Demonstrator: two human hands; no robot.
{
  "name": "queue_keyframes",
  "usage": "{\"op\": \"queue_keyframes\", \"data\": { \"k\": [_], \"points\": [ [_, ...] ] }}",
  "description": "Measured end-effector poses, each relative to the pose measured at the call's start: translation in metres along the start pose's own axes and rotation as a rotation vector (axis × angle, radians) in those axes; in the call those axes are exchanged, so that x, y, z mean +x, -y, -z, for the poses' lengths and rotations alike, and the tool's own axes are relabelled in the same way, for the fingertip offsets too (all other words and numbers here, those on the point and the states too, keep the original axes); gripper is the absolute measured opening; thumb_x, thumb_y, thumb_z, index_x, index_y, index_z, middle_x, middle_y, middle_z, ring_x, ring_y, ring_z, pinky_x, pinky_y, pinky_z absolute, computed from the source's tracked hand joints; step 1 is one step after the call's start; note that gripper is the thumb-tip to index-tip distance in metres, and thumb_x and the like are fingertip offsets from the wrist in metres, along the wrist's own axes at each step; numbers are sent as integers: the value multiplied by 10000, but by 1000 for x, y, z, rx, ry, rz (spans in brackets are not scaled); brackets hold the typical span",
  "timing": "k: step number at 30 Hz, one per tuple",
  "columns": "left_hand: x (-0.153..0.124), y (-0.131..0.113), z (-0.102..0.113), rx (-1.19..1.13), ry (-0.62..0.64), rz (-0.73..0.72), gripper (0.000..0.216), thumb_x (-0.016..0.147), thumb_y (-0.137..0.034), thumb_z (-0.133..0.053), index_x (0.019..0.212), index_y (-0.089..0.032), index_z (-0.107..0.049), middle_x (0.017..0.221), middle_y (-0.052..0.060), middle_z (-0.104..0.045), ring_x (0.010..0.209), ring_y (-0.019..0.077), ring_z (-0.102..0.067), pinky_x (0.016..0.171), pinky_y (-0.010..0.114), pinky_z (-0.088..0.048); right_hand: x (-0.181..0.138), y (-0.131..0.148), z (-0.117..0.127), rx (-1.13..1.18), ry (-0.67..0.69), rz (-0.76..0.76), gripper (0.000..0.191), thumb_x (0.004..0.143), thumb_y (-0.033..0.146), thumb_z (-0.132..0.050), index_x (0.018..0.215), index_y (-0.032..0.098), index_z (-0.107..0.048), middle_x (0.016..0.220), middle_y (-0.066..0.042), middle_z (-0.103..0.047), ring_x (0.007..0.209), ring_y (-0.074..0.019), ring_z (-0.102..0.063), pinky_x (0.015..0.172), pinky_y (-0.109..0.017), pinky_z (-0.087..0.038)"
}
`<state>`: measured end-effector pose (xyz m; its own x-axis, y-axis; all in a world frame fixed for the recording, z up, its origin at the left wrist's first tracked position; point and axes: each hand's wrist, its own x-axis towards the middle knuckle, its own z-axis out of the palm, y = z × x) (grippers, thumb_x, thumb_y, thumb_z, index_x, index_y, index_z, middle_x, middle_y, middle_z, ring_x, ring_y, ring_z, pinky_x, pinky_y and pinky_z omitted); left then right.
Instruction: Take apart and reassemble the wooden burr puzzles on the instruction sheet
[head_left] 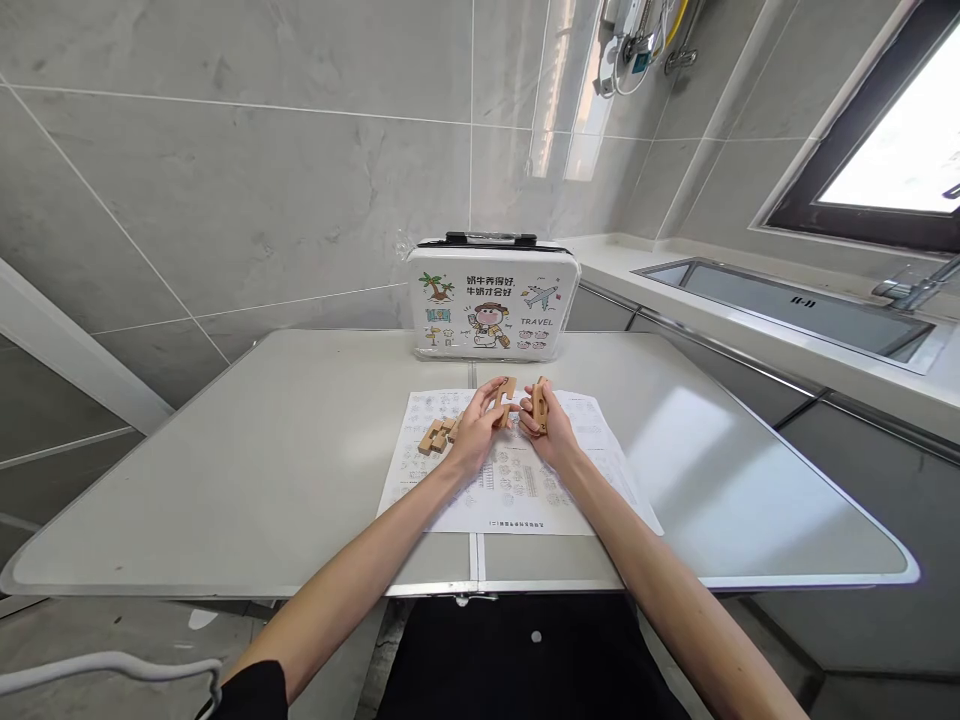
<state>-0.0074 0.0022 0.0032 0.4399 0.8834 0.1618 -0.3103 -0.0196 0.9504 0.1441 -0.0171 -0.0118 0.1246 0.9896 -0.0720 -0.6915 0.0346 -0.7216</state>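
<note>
My left hand (475, 428) grips a notched wooden puzzle piece (505, 392) by its fingertips, held a little above a printed instruction sheet (592, 470). My right hand (549, 424) is closed round a second wooden piece (539, 403), standing upright. The two pieces are close together, a small gap between them. Several more wooden pieces (438, 434) lie in a small heap on the sheet, just left of my left hand.
The sheet lies on a white folding table (247, 470). A small white case with cartoon travel pictures (491, 297) stands at the table's far edge against the tiled wall. A counter with a sink (787, 300) and tap runs along the right, under a window.
</note>
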Motion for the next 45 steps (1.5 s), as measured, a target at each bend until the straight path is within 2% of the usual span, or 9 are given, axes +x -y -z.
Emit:
{"op": "queue_keyframes", "data": {
  "k": [3,6,9,13,19,27,34,40,45],
  "points": [
    [2,10,3,-185,-30,83,493,920,-179,-581,1393,-311,-541,1478,86,-574,917,134,-691,726,259,-571,1,0,1,25,13,-3,366,959,604,-599,1013,244,-563,662,76,-468,398,-42,-311,380,-171,-302],
    [4,11,6,-250,-55,130,401,915,-151,-607,1311,-217,-619,1387,122,-649,888,129,-679,718,228,-560,1,-1,2,28,48,-6,322,959,559,-607,1048,249,-589,662,69,-481,408,-52,-330,388,-176,-324],
    [5,8,8,-240,-51,148,293,931,-195,-652,1220,-155,-682,1333,151,-677,905,140,-683,709,216,-563,-1,1,0,54,80,1,266,937,476,-668,1085,261,-615,685,58,-505,452,-68,-391,409,-182,-369],
    [3,7,8,-225,-54,169,373,910,-295,-731,1258,-179,-664,1158,127,-728,767,128,-673,581,217,-543,-5,4,-3,100,88,35,240,920,405,-715,1114,290,-633,698,60,-503,499,-74,-440,449,-180,-429],
    [-3,11,3,-48,50,153,479,856,-489,-772,1210,-181,-676,858,26,-681,417,20,-413,356,172,-288,-4,5,-1,56,83,5,309,904,453,-713,1134,254,-657,667,54,-508,455,-79,-432,342,-182,-318],
    [-9,21,-4,234,-17,11,426,889,-558,-703,1075,-179,-648,615,-33,-586,392,69,-432,379,197,-316,-5,4,-4,-32,43,30,306,878,444,-715,1106,239,-701,792,32,-588,419,-44,-363,329,-193,-346],
    [-8,23,-2,269,-81,-9,376,892,-526,-699,1018,-177,-636,723,13,-660,433,75,-479,440,213,-371,-7,4,-7,-170,56,79,348,867,502,-709,1094,238,-724,852,1,-606,474,-52,-387,317,-190,-234],
    [-9,19,-2,307,-102,-53,336,867,-504,-730,949,-189,-648,783,45,-696,687,165,-665,634,267,-524,-9,3,-8,-432,13,156,458,876,593,-651,1141,225,-712,930,-22,-669,475,-59,-373,359,-235,-188],
    [-10,17,-2,332,-114,-42,315,863,-498,-733,929,-202,-650,810,43,-711,757,180,-687,712,297,-549,-12,2,-9,-603,2,213,535,912,637,-577,1209,207,-688,987,-48,-712,493,-80,-384,419,-257,-250]
  ]
}}
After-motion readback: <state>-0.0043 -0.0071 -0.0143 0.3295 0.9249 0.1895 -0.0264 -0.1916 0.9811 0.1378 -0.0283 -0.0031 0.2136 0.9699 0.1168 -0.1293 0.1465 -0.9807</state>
